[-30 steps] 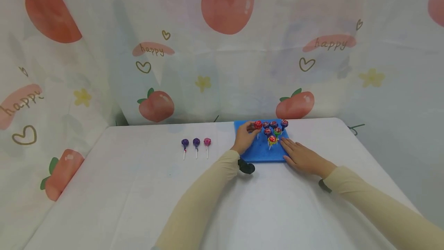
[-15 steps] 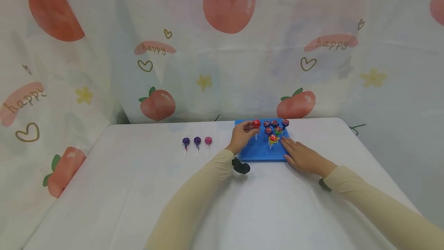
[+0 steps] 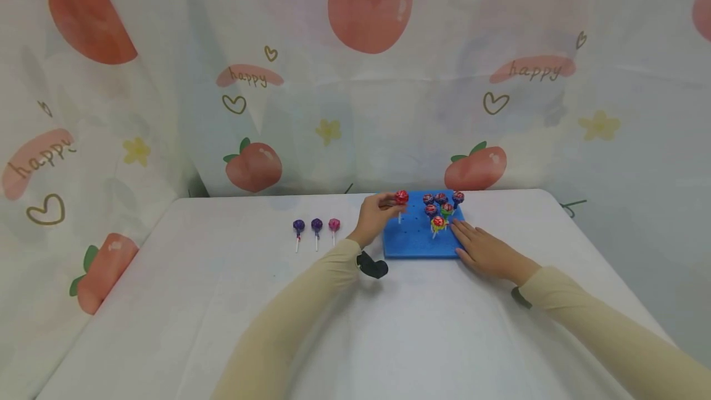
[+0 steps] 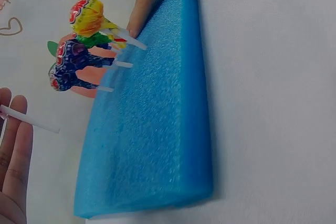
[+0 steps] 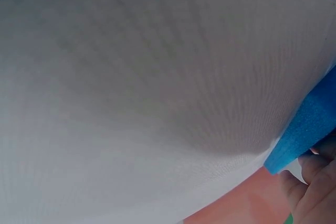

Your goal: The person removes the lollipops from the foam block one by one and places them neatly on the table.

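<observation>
My left hand (image 3: 373,220) pinches a red-wrapped lollipop (image 3: 402,197) above the left part of a blue foam board (image 3: 408,244). In the left wrist view, the white stick (image 4: 37,123) of this lollipop points free, its tip apart from the foam; its head is out of that view. My right hand (image 3: 491,253) rests with straight fingers along the board's right edge. Several lollipops stand upright in the board's right half, among them a yellow one (image 3: 438,223), a green one (image 3: 447,209) and a dark blue one (image 3: 458,197).
To the left of the board, two purple lollipops (image 3: 299,226) and a pink lollipop (image 3: 334,225) lie in a row on the white tablecloth (image 3: 222,301). Small holes dot the board's surface. A fruit-printed curtain (image 3: 366,110) hangs behind the table.
My left hand has moved left with the red lollipop, away from the other lollipops in the board. The right hand has stayed in place.
</observation>
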`<action>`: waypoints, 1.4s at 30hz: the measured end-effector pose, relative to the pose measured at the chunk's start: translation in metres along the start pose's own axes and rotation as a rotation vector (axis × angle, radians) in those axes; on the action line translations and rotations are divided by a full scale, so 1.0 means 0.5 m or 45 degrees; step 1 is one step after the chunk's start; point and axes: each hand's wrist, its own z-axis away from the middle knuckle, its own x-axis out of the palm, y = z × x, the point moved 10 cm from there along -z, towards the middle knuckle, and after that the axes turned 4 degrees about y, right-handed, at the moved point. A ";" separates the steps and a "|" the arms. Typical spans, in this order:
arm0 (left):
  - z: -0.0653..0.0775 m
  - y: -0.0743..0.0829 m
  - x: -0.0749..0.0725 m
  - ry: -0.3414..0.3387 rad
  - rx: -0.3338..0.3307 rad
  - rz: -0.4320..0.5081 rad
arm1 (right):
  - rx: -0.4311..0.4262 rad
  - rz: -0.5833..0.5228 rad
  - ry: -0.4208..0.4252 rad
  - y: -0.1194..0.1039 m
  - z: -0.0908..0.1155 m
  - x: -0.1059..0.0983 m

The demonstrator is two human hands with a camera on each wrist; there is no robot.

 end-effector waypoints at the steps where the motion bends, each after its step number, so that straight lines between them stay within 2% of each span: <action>1: 0.001 0.001 -0.004 -0.001 0.000 -0.002 | 0.002 -0.001 0.000 0.000 0.000 0.000; 7: 0.009 0.009 -0.038 0.020 0.006 -0.031 | 0.010 -0.002 0.002 0.002 0.001 0.002; 12: 0.012 0.011 -0.065 0.056 0.019 0.012 | 0.008 0.000 0.005 0.003 0.002 0.004; 21: 0.022 0.005 -0.110 0.125 -0.011 0.067 | 0.011 -0.006 0.002 0.002 0.003 0.004; 32: 0.040 -0.008 -0.159 0.145 -0.052 -0.012 | 0.011 -0.011 0.003 -0.004 0.005 -0.002; 42: 0.061 -0.007 -0.220 0.206 -0.089 -0.068 | 0.008 0.003 -0.003 -0.004 0.003 -0.002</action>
